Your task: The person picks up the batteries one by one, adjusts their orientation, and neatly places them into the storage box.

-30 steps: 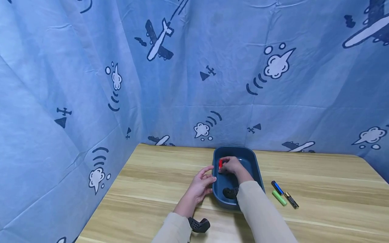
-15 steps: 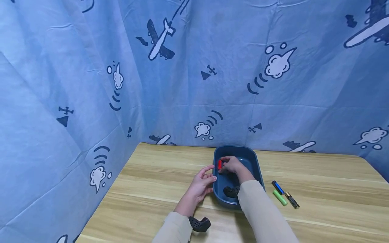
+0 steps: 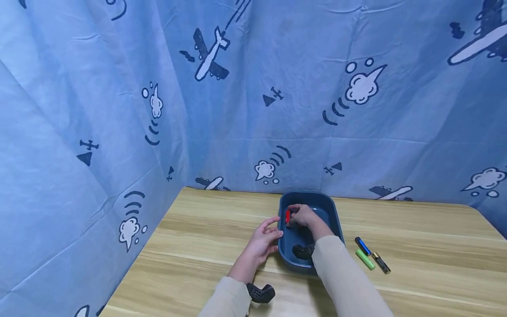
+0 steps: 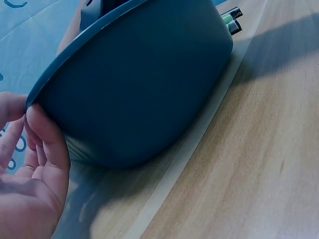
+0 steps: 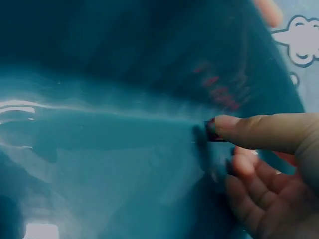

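My left hand [image 3: 259, 245] pinches the left rim of a dark blue plastic basin [image 4: 129, 94], thumb on one side and fingers on the other, as the left wrist view shows. Inside the basin, near its left wall, my right hand [image 3: 305, 216] holds a red battery [image 3: 288, 216] between thumb and fingers. The battery lies lengthwise away from me, low in the basin. In the right wrist view only a dark end of the battery [image 5: 215, 130] shows beneath the thumb, with its red reflection on the glossy wall.
Right of the basin lie a blue battery [image 3: 363, 246], a green battery [image 3: 365, 259] and a black-and-gold battery [image 3: 381, 263] on the wooden table [image 3: 431, 246]. Behind the table hangs a blue curtain [image 3: 301, 114] with printed airplanes. A black wrist device [image 3: 261, 293] sits at the left cuff.
Both hands keep their places, with the red battery still in the right hand and the rim in the left. Only the head view shifts slightly.
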### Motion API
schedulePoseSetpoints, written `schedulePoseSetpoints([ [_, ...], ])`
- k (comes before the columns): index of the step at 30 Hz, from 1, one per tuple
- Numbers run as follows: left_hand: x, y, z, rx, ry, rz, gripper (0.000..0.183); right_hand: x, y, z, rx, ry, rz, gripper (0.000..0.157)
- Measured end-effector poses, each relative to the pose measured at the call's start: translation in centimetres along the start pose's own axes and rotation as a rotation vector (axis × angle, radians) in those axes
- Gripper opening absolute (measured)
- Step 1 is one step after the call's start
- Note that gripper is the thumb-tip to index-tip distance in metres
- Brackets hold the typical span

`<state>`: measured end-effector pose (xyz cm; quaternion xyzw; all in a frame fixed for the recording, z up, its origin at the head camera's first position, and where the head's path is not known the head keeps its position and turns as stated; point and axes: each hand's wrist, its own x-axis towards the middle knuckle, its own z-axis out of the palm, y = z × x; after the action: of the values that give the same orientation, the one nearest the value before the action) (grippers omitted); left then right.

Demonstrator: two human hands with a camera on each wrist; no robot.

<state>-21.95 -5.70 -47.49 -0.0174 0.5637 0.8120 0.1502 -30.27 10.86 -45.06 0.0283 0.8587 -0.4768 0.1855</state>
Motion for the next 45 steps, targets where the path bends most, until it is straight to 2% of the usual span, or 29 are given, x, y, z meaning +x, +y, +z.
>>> schedulePoseSetpoints([
  [3, 0.0, -0.2, 0.2, 0.012, 0.004, -0.010, 0.047, -0.7, -0.1, -1.5, 0.019, -0.005, -0.046, 0.063],
  [5, -0.1, -0.3, 0.3, 0.021, 0.012, -0.023, 0.046, -1.5, -0.3, -3.2, 0.046, 0.008, -0.101, 0.063],
  [8, -0.1, -0.3, 0.5, 0.032, 0.016, -0.029, 0.046, -3.0, -0.3, -6.9, 0.091, 0.033, -0.204, 0.061],
  [11, 0.0, -0.1, 0.5, 0.035, 0.025, -0.016, 0.047, -5.0, 0.3, -11.0, 0.085, 0.043, -0.274, 0.061],
  [15, 0.0, 0.3, 0.3, 0.036, 0.040, -0.018, 0.047, -7.5, 2.9, -15.7, -0.012, 0.027, -0.279, 0.067],
  [19, -0.1, 0.6, 0.0, 0.039, 0.047, -0.021, 0.047, -9.4, 7.1, -18.3, -0.155, -0.041, -0.297, 0.065],
  [22, -0.2, 0.7, 0.0, 0.045, 0.042, -0.026, 0.048, -10.5, 10.3, -18.6, -0.254, -0.104, -0.320, 0.061],
  [24, -0.3, 0.7, 0.0, 0.050, 0.034, -0.029, 0.049, -11.1, 11.9, -18.4, -0.288, -0.158, -0.325, 0.064],
  [29, -0.2, 0.8, 0.3, 0.059, 0.026, -0.015, 0.049, -12.3, 13.7, -17.3, -0.289, -0.231, -0.374, 0.073],
  [35, -0.6, 0.4, 0.8, 0.038, 0.024, -0.055, 0.049, -13.6, 14.4, -16.6, -0.399, -0.204, -0.453, 0.072],
  [39, -0.6, 0.3, 0.9, 0.005, 0.007, -0.035, 0.048, -13.9, 14.6, -16.4, -0.431, -0.151, -0.488, 0.068],
  [42, -0.7, 0.3, 1.0, 0.001, 0.004, -0.024, 0.048, -13.9, 14.7, -16.2, -0.452, -0.125, -0.480, 0.064],
  [45, -0.8, 0.2, 1.0, 0.001, 0.005, -0.040, 0.048, -14.0, 14.9, -16.0, -0.460, -0.119, -0.435, 0.061],
])
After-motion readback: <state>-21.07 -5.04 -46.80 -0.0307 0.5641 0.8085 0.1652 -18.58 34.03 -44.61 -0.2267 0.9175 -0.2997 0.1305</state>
